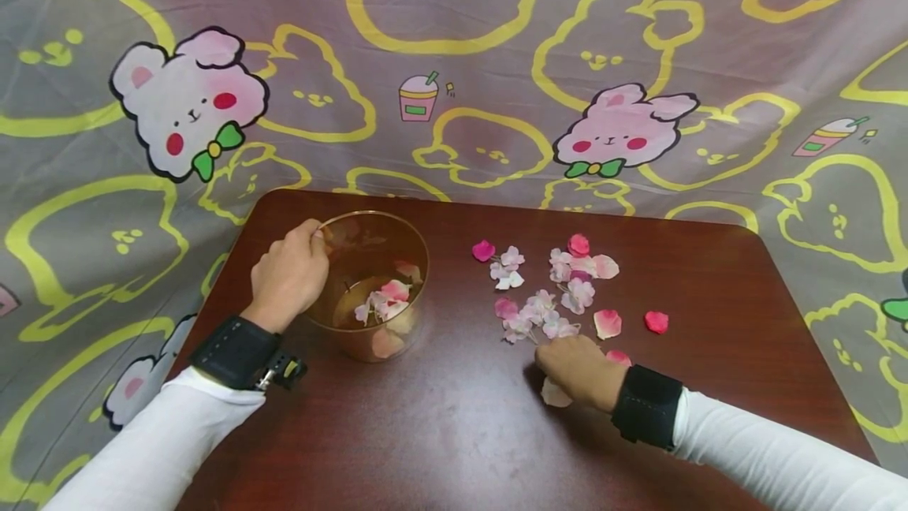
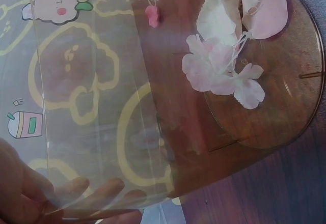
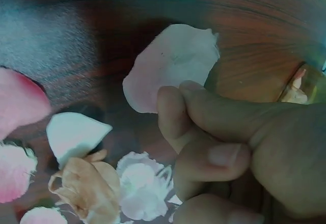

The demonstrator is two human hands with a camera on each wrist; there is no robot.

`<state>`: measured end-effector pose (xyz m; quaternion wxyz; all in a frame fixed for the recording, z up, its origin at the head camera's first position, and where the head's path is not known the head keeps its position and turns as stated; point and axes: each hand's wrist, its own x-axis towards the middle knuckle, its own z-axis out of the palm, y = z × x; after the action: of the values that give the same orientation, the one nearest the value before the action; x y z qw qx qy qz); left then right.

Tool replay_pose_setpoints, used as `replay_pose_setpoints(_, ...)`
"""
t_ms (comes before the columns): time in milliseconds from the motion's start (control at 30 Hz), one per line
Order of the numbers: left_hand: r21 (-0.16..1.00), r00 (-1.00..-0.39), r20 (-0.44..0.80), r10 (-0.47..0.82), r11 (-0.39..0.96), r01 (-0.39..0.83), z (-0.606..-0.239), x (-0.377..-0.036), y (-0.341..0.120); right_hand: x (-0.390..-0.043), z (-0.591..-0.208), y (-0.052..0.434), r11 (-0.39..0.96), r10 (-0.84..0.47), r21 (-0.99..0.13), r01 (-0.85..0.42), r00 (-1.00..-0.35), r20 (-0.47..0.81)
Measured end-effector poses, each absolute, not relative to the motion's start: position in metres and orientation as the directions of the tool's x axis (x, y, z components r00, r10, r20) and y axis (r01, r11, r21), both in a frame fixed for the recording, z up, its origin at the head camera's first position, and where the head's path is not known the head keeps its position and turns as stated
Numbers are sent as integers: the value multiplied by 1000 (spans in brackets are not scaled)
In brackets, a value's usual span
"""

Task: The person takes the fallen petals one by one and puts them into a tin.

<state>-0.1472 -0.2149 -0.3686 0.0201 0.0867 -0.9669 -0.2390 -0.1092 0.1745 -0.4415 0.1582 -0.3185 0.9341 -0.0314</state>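
My left hand (image 1: 289,274) grips the rim of a see-through amber bin (image 1: 358,251) at the left of the table, its fingers against the wall in the left wrist view. Inside lie pale pink flowers (image 2: 216,66) and a pink petal (image 2: 265,10). Over the table's middle right, my right hand (image 1: 582,373) pinches the edge of a pale pink petal (image 3: 173,61) between thumb and forefinger. Just beyond this hand, pale blossoms (image 1: 541,307) lie in a loose cluster; a white petal (image 3: 74,135) shows near it in the right wrist view.
Loose petals lie on the dark reddish table (image 1: 454,432), among them a red one (image 1: 656,322), a pink-edged one (image 1: 607,324) and a magenta one (image 1: 484,251). More blossoms (image 1: 507,266) are farther back. A cartoon-printed cloth (image 1: 482,85) hangs behind the table.
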Motion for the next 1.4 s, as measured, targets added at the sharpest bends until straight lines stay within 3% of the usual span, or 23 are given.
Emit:
replay_pose_setpoints(433,468,-984,0,-180,869,-159,-370,-147,-214,-114,-428,162,727,-671,-280,-627,-735,-96)
replay_pose_setpoints(800,475,-984,0,-180,866,-158,-370,-147,-213,-117,-423,146,732,-661,-205,-649,-751,18)
replay_pose_setpoints(1033,472,-984,-3,-179,867,-159,-371,-147,-213,-119,-412,139,722,-658,-221,-655,-749,70)
replay_pose_setpoints(1400,476,-985,-6,-174,866,-155,-370,-147,-215,-122,-402,121,692,-680,-157,-705,-709,184)
